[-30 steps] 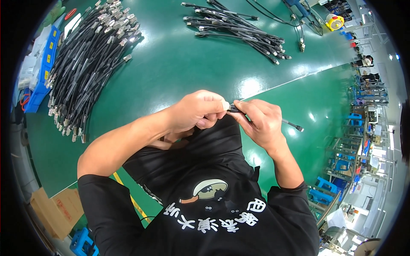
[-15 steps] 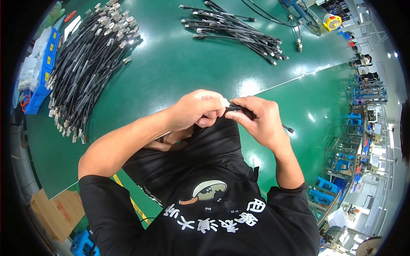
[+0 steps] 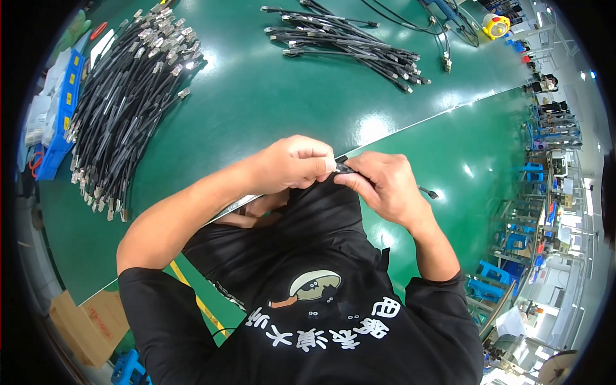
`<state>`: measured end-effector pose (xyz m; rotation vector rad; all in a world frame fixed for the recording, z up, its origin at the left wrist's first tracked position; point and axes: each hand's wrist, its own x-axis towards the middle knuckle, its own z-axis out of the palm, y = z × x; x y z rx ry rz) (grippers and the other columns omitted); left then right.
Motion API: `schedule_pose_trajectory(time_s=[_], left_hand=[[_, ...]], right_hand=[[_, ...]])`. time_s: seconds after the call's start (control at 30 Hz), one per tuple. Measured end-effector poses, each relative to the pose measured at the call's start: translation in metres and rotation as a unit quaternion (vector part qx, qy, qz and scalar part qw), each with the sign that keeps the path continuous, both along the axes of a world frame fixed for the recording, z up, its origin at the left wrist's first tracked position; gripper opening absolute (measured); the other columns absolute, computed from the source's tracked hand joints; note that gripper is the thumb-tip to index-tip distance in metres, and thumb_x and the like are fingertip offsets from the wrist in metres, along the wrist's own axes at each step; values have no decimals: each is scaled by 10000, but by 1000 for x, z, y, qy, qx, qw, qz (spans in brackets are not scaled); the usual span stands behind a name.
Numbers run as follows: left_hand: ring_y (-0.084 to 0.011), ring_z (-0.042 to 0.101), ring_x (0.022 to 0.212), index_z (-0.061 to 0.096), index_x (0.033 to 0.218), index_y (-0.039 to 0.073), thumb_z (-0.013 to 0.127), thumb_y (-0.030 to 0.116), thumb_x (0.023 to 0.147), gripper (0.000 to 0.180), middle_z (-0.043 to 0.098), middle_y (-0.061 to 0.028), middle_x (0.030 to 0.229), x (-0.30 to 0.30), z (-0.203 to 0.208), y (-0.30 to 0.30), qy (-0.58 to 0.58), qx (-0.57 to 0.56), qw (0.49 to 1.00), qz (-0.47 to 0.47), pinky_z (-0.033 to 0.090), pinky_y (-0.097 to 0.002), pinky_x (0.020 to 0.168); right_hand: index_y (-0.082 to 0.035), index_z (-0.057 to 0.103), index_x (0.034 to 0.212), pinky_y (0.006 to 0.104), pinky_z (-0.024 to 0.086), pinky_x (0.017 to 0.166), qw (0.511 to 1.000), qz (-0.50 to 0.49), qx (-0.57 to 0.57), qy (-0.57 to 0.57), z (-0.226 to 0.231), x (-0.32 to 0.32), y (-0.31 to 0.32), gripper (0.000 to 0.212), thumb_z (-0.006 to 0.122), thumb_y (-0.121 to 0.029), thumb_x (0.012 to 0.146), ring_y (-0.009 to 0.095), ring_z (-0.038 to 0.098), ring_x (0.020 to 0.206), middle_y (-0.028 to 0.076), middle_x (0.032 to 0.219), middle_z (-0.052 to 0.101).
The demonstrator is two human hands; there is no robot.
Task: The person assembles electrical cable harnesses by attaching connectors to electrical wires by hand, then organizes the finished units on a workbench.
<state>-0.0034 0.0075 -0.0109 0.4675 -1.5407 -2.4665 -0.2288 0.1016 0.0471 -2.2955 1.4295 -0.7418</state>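
Over my lap at the table edge, both hands meet at one end of a short black cable [image 3: 343, 169]. My right hand [image 3: 388, 183] is closed round it, thumb and fingers pressing just behind that end. The cable's other end, a dark plug [image 3: 428, 192], sticks out past the right wrist. My left hand [image 3: 298, 165] is closed in a pinch against the near end; its thumb and forefinger tips touch there, with a pale spot at the tips. The fingers cover the exact shape of that end.
A big pile of black cables with metal plugs [image 3: 131, 102] lies on the green table [image 3: 237, 96] at the left. Blue bins [image 3: 64, 115] stand beside it. A smaller cable bundle [image 3: 346, 42] lies far ahead, near a yellow round device [image 3: 496, 27]. A cardboard box [image 3: 90, 324] sits lower left.
The left fingertips have shifted slightly down, and the cable end between the hands shows at a new angle. The right hand still grips the cable. The whole view has moved a little.
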Motion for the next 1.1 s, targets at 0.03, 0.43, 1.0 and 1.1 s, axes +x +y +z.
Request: schedule_pose_trajectory(time_s=[0.03,0.43,1.0,1.1], left_hand=[[-26,362,617,620,879,68,605,241,1090,273,456,82,723,0,-1,1,4,-3,1000,-4,296,-241,537],[-41,375,605,615,1002,38,532,264,1142,279,427,69,719,-11,-16,2,93,104,988,62,307,-229,545],[-185,560,580,616,643,35,614,399,1034,534,585,-27,582,-12,-14,7,27,-370,929,19,473,-390,647],[-198,587,636,609,707,29,617,361,1029,462,610,-39,635,-9,-6,15,25,-335,942,31,486,-399,695]], right_hand=[[-2,723,934,429,510,598,1000,8,15,17,3,2,-1,220,815,-201,915,372,643,666,158,772,669],[-23,729,960,468,548,667,997,-11,-11,79,20,-13,-35,232,787,-245,933,397,687,752,156,845,706],[-34,731,1173,459,553,966,942,310,-103,80,24,224,-178,323,817,-85,865,390,670,1127,159,1205,687],[-39,707,1064,469,532,916,928,320,-162,105,8,271,-167,279,837,-144,840,365,653,1034,139,1103,654]])
